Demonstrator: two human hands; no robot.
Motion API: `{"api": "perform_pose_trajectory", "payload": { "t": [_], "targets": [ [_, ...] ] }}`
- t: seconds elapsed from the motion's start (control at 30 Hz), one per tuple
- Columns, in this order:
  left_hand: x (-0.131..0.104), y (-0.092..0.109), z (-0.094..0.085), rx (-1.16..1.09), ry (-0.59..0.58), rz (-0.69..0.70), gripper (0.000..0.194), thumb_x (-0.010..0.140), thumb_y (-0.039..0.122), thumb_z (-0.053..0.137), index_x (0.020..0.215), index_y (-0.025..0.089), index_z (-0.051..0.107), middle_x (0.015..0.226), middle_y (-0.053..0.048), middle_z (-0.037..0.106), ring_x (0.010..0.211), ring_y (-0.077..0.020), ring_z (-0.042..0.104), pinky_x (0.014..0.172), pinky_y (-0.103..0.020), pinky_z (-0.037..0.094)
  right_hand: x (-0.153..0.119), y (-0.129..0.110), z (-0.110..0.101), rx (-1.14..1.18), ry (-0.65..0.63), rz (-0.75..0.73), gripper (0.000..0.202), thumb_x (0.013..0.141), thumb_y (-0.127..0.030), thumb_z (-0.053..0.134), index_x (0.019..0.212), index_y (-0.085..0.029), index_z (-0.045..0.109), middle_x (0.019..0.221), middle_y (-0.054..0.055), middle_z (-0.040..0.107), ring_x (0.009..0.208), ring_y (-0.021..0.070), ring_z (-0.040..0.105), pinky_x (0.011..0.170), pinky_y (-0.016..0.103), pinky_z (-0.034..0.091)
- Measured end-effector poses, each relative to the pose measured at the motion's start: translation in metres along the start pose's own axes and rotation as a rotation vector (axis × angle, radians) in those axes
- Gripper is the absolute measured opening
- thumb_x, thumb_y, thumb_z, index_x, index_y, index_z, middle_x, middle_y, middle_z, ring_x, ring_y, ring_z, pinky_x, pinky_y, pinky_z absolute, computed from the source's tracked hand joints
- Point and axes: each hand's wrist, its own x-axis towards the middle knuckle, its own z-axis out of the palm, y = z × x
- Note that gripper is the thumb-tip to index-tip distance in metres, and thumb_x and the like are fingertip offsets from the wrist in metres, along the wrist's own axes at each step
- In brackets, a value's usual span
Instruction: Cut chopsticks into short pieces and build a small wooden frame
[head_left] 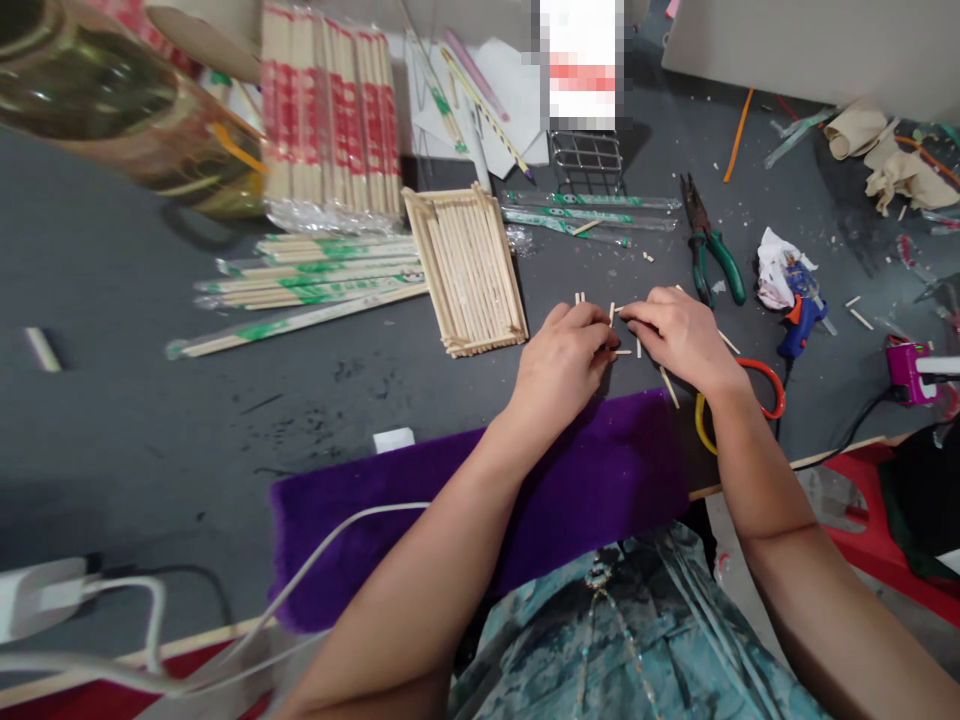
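Left hand [566, 352] and right hand [677, 337] both at short sticks [669, 387] on the desk [135, 420]; can't tell if either grip's holding any

Purple cloth [600, 455], white cable [373, 511], magenta plug [907, 374], striped pencil [491, 119]

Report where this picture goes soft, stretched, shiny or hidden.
Head view: white plug at lower left is blurred; head view: container looks stretched toward the corner; head view: glints on the chopstick pack; head view: blocky pixels cover a patch above the wire rack; head view: left hand and right hand fairly clear.
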Motion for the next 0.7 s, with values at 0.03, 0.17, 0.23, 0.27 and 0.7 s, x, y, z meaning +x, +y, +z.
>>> {"api": "perform_pose_trajectory", "payload": {
  "t": [0.03, 0.17, 0.23, 0.27, 0.7],
  "targets": [
    [0.000, 0.000, 0.000, 0.001, -0.002, -0.001, 0.014, 0.091, 0.014, 0.060, 0.092, 0.019, 0.074, 0.109, -0.009, 0.069, 0.099, -0.0268, 0.057, 0.085, -0.041, 0.050, 0.000, 0.000, 0.000, 0.000, 0.003, -0.001, 0.026, 0.101, -0.023, 0.052, 0.114, -0.024, 0.074, 0.099, 0.008, 0.066, 0.098, 0.0244, 0.056, 0.082, 0.034, 0.039],
    [0.000, 0.000, -0.001, -0.001, -0.012, -0.001, 0.013, 0.091, 0.014, 0.061, 0.093, 0.017, 0.073, 0.110, -0.009, 0.069, 0.099, -0.0268, 0.057, 0.086, -0.040, 0.049, -0.001, 0.001, 0.000, 0.036, 0.072, -0.006, 0.025, 0.101, -0.022, 0.052, 0.112, -0.024, 0.074, 0.097, 0.008, 0.066, 0.099, 0.0238, 0.058, 0.082, 0.033, 0.041],
    [0.000, 0.000, -0.002, -0.005, -0.014, 0.000, 0.014, 0.091, 0.013, 0.061, 0.095, 0.017, 0.073, 0.110, -0.009, 0.070, 0.099, -0.0267, 0.056, 0.085, -0.040, 0.049, 0.000, 0.003, 0.000, 0.050, 0.145, 0.013, 0.024, 0.101, -0.021, 0.051, 0.107, -0.023, 0.075, 0.095, 0.007, 0.065, 0.099, 0.0234, 0.058, 0.082, 0.033, 0.041],
    [0.000, 0.000, -0.002, -0.008, -0.013, -0.001, 0.014, 0.091, 0.013, 0.061, 0.095, 0.017, 0.073, 0.110, -0.008, 0.070, 0.098, -0.0265, 0.056, 0.085, -0.040, 0.049, 0.000, 0.005, 0.000, 0.050, 0.180, 0.028, 0.024, 0.101, -0.021, 0.051, 0.104, -0.023, 0.074, 0.094, 0.007, 0.065, 0.098, 0.0233, 0.059, 0.082, 0.033, 0.041],
    [0.001, -0.001, -0.001, 0.006, -0.003, 0.009, 0.013, 0.091, 0.014, 0.061, 0.093, 0.016, 0.074, 0.107, -0.009, 0.071, 0.095, -0.0256, 0.055, 0.082, -0.039, 0.049, 0.017, -0.002, 0.018, -0.086, 0.168, -0.003, 0.024, 0.103, -0.025, 0.049, 0.104, -0.021, 0.072, 0.099, 0.009, 0.065, 0.099, 0.0252, 0.055, 0.077, 0.035, 0.039]
  ]
}}
